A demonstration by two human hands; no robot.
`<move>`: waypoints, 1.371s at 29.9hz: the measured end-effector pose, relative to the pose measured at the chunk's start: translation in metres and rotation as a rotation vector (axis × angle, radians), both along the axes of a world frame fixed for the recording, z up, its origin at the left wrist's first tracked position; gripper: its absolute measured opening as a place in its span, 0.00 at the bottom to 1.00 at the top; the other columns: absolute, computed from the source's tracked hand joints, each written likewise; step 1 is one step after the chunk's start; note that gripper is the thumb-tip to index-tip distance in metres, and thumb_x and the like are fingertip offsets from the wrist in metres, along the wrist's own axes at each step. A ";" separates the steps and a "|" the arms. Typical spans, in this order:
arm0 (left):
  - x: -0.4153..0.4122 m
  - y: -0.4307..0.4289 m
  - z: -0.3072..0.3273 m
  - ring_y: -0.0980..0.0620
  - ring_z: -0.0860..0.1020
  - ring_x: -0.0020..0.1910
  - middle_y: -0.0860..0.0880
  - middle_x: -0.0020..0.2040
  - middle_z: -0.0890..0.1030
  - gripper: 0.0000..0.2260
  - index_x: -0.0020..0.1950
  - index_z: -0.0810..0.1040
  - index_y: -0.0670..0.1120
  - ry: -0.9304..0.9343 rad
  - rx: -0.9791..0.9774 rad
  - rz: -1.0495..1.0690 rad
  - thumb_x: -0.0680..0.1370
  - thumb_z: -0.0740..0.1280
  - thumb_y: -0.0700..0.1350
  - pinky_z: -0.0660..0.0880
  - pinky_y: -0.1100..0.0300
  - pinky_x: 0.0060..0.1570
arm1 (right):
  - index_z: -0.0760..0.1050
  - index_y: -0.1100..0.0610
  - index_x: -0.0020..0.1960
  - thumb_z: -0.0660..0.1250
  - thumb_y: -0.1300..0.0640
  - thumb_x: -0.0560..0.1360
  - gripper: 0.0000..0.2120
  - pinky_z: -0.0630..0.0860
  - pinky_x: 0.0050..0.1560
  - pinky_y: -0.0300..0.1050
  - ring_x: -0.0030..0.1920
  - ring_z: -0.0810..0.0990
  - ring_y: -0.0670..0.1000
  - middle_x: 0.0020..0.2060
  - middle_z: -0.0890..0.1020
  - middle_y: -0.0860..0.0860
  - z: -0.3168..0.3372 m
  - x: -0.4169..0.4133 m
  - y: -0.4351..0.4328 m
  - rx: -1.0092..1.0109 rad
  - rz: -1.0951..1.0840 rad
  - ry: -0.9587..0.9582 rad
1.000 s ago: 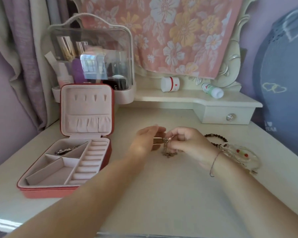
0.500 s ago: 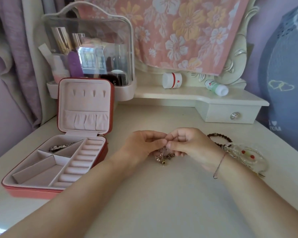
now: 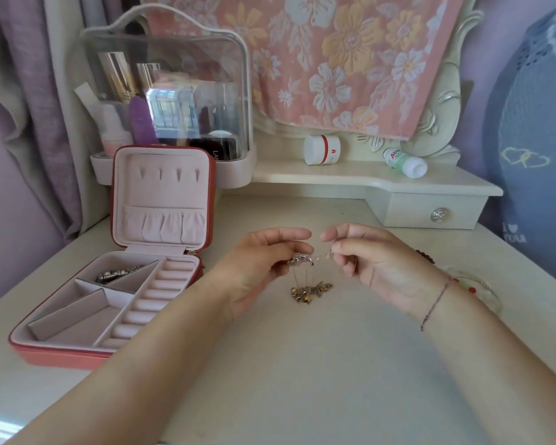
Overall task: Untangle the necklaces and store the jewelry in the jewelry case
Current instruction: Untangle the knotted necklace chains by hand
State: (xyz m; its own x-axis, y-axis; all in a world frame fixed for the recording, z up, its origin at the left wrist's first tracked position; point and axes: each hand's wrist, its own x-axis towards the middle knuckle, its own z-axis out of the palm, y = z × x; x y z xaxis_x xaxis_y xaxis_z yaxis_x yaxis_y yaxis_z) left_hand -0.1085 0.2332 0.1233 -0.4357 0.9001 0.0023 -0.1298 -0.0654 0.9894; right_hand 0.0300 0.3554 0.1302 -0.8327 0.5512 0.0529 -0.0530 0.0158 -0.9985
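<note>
A tangle of thin necklaces [image 3: 310,285] hangs between my hands over the middle of the dressing table, its gold charms bunched on the tabletop. My left hand [image 3: 264,268] pinches a silvery-pink knot of chain at the top. My right hand [image 3: 363,258] pinches the other end of the fine chain a short way to the right. The red jewelry case [image 3: 77,354] lies open at the left, lid upright, with a silver piece [image 3: 118,273] in its back compartment.
A clear cosmetics box [image 3: 167,91] stands behind the case. A white jar [image 3: 321,150] and a tipped bottle [image 3: 405,162] lie on the raised shelf above a small drawer [image 3: 430,215]. More jewelry, a dark bead string [image 3: 424,255] and a glassy dish [image 3: 475,285], sits behind my right wrist.
My hands have drawn apart sideways, stretching a short run of chain between them. The charm bunch now hangs lower and shows between the hands.
</note>
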 end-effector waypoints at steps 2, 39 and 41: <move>0.000 -0.001 0.003 0.56 0.76 0.37 0.49 0.41 0.84 0.13 0.54 0.80 0.42 -0.063 0.067 -0.016 0.78 0.60 0.30 0.71 0.66 0.40 | 0.80 0.59 0.51 0.63 0.67 0.76 0.09 0.66 0.32 0.36 0.31 0.68 0.47 0.28 0.73 0.50 -0.002 0.000 -0.001 0.044 0.043 -0.068; 0.002 0.011 -0.010 0.58 0.73 0.28 0.54 0.29 0.78 0.06 0.40 0.83 0.46 0.350 -0.089 0.046 0.76 0.70 0.46 0.71 0.70 0.36 | 0.84 0.55 0.42 0.83 0.46 0.50 0.24 0.70 0.32 0.34 0.31 0.73 0.44 0.33 0.78 0.48 0.010 0.005 0.006 -0.231 -0.050 0.422; 0.001 0.010 -0.008 0.56 0.69 0.26 0.54 0.26 0.74 0.10 0.38 0.82 0.45 0.343 -0.106 0.095 0.76 0.70 0.49 0.69 0.66 0.32 | 0.84 0.55 0.41 0.83 0.48 0.51 0.22 0.71 0.32 0.35 0.32 0.73 0.44 0.33 0.77 0.47 0.010 0.006 0.007 -0.258 -0.071 0.443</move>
